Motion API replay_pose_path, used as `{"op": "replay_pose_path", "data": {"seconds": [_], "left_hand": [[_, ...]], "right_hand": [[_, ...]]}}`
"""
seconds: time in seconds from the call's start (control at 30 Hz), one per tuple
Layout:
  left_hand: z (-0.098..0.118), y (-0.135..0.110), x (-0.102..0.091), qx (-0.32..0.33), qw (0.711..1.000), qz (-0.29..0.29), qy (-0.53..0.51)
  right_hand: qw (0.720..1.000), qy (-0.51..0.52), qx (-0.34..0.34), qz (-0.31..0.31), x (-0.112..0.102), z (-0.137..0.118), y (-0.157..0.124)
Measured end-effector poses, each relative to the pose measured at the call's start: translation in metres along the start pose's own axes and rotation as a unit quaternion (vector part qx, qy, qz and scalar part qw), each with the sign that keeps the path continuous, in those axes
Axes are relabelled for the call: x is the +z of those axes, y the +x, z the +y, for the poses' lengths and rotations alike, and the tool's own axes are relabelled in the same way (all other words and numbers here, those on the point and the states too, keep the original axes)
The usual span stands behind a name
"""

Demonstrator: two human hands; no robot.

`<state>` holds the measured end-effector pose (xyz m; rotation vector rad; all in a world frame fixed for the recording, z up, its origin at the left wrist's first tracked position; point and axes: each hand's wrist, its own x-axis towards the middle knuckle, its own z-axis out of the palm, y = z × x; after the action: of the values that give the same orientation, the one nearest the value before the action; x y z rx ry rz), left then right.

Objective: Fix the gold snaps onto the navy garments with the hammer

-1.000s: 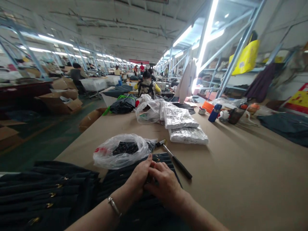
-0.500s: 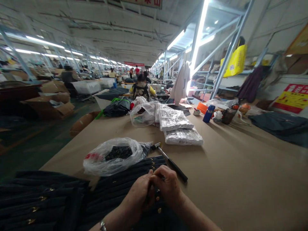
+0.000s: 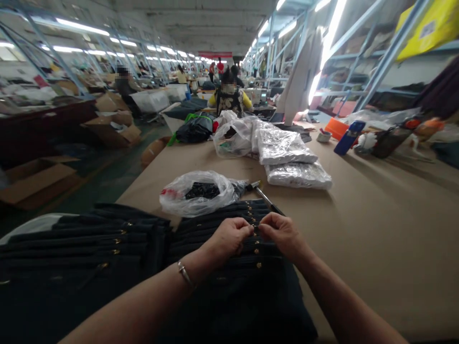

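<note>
Both grips are closed in a pinch at lower centre of the frame: the left hand (image 3: 229, 238) and the right hand (image 3: 281, 232) meet fingertip to fingertip over a row of small brass-coloured buttons (image 3: 255, 234) on a stack of dark navy garments (image 3: 215, 267). Whether a button or only cloth is pinched cannot be told. The fabric is matte and laid in overlapping folded bands, each carrying a round metallic stud, on the brown paper-covered table (image 3: 376, 229). A thin metal bangle (image 3: 186, 275) is worn on the left wrist. Just above the stack, a crinkled clear plastic bag (image 3: 197, 193) with dark contents is seen, and beside it a slim black-handled tool (image 3: 267, 200). Further up, glossy film-wrapped packs (image 3: 290, 160) are piled.
</note>
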<state>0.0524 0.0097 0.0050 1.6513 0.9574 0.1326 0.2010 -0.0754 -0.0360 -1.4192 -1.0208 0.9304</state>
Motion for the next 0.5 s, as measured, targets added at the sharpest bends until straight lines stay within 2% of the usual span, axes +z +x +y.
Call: {"op": "replay_pose_path", "data": {"seconds": [0.13, 0.3, 0.5], "left_hand": [[-0.003, 0.008, -0.008, 0.003, 0.996, -0.013, 0.093], [-0.004, 0.013, -0.010, 0.045, 0.976, -0.033, 0.212], [-0.003, 0.018, -0.007, 0.057, 0.955, -0.051, 0.287]], "right_hand": [[0.993, -0.110, 0.023, -0.034, -0.006, 0.007, -0.004], [0.959, -0.274, 0.020, -0.064, -0.003, 0.014, -0.007], [0.944, -0.314, 0.040, -0.098, -0.002, 0.016, -0.004]]}}
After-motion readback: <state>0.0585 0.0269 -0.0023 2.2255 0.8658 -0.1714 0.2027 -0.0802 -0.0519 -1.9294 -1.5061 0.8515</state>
